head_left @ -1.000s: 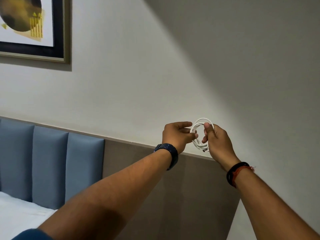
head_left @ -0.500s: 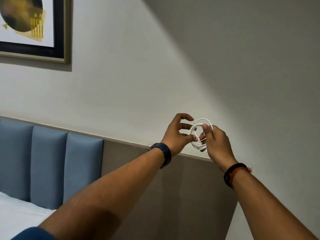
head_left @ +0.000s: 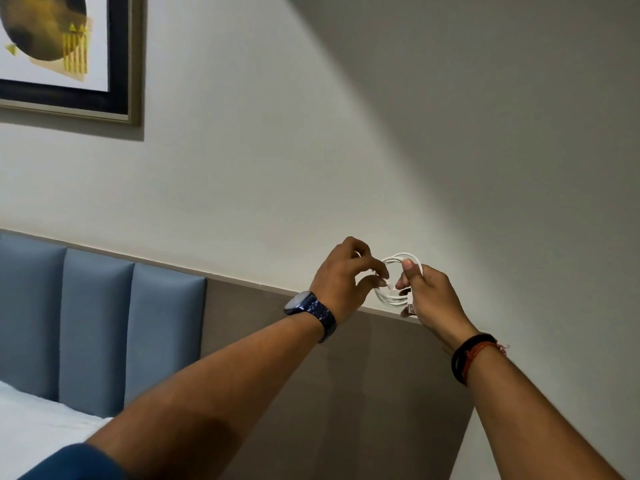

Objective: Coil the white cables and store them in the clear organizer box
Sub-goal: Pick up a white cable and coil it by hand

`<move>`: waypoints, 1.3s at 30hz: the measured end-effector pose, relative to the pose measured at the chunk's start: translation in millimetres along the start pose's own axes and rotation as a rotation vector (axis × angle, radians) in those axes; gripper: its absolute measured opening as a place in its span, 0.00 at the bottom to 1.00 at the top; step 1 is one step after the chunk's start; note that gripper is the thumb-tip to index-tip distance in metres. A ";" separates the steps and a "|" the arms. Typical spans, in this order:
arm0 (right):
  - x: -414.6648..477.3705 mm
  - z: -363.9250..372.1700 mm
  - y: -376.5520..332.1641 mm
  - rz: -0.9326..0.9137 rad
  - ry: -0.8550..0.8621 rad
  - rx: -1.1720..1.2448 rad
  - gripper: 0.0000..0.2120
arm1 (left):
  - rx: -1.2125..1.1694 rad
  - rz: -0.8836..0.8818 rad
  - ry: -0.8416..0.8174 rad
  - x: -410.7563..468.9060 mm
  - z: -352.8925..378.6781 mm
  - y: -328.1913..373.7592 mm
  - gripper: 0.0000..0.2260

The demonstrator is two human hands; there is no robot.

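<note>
A white cable (head_left: 394, 263), wound into a small coil, is held up in the air in front of the wall. My right hand (head_left: 427, 292) grips the coil's right side, thumb on top of the loops, and a metal plug end hangs below that hand. My left hand (head_left: 346, 278) pinches the cable's loose end at the coil's left side with thumb and forefinger, its other fingers curled above. The clear organizer box is not in view.
A blue padded headboard (head_left: 97, 323) and a white bed (head_left: 31, 420) lie at lower left. A brown wall panel (head_left: 346, 393) runs behind my arms. A framed picture (head_left: 65, 53) hangs at upper left.
My left hand went from closed beside the coil, to fingers spread, to pinching the cable end now. Both hands and the coil sit slightly lower in view.
</note>
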State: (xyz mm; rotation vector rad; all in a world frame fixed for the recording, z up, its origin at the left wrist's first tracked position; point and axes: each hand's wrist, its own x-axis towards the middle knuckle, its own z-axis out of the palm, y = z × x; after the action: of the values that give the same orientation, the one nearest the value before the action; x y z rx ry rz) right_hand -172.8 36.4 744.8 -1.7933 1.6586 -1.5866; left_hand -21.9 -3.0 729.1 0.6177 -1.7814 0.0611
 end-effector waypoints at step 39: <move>-2.2 8.8 -17.5 -0.154 0.028 0.111 0.17 | -1.270 -1.039 0.247 -2.4 6.8 29.2 0.10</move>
State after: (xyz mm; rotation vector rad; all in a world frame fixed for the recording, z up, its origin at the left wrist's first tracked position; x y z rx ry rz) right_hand -155.3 39.9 753.4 -1.8891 1.4433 -1.7387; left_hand -40.3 20.6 732.8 0.4499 -0.7840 -1.4955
